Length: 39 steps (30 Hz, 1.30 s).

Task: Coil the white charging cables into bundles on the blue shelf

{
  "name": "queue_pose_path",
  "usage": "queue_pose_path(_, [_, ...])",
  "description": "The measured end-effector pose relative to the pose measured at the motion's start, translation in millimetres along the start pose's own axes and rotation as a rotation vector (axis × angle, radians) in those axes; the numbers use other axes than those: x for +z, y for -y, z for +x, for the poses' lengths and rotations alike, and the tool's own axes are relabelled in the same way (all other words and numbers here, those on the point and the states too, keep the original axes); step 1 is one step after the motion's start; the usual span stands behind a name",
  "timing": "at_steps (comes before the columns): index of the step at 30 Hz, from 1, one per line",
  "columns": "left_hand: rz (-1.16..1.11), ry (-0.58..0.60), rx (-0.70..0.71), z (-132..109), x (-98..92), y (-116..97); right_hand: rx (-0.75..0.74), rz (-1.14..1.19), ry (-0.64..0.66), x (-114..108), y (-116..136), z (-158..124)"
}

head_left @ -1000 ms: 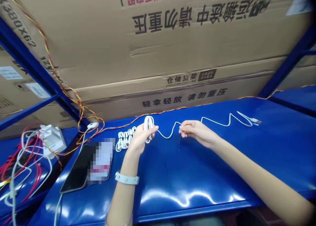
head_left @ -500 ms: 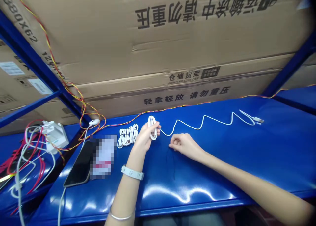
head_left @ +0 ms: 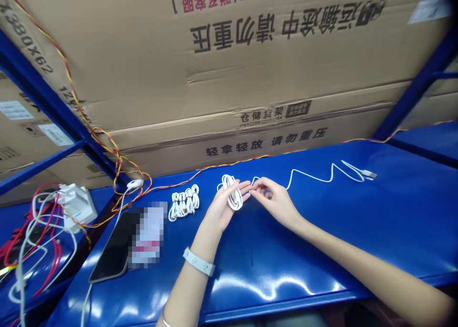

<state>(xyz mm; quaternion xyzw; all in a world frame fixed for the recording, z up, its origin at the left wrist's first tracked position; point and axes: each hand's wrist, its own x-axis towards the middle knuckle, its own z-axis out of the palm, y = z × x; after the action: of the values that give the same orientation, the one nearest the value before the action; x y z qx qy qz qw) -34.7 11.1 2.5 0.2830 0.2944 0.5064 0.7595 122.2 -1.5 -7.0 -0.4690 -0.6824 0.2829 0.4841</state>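
Behind a large cardboard box sits at the back of the blue shelf, where we see a loose white cable passing behind our hands. Our right hand has its fingertips drawn together beside the left one's; we cannot tell what they grasp. Our left hand, right of the tied cable bundles, clasps a white cable coil under its thumb. We judge it light, flexible and springy, best pinched across its middle so no loops slip.
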Motion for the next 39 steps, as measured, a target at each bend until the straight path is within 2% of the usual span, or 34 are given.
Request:
queue_pose_path(3, [-0.013,-0.005,0.01,0,2.1,4,-0.043,-0.08,-0.002,0,2,0])
queue_pose_path(6, [-0.059,0.011,-0.044,-1,4.1,5,-0.08,-0.129,-0.004,1,3,-1])
queue_pose_path(11, [-0.09,0.036,-0.075,-1,7.4,6,-0.069,-0.083,0.022,1,-2,1])
queue_pose_path(18, [-0.029,-0.002,-0.117,-2,10.0,9,-0.027,0.091,0.172,2,-3,3])
queue_pose_path(23, [-0.056,0.05,-0.139,-2,9.9,11,0.094,0.145,0.177,3,1,2])
queue_pose_path(26, [-0.036,0.052,-0.143,-1,10.5,14,0.212,0.263,0.259,5,6,-1])
queue_pose_path(30, [0.033,0.02,-0.077,-1,9.6,17,0.281,0.409,0.301,6,13,-3])
queue_pose_path(35, [0.066,-0.15,0.097,1,4.3,19,0.337,0.504,0.314,5,14,-2])
queue_pose_path(39, [0.074,-0.199,0.107,2,3.5,16,0.39,0.555,0.307,5,16,-3])
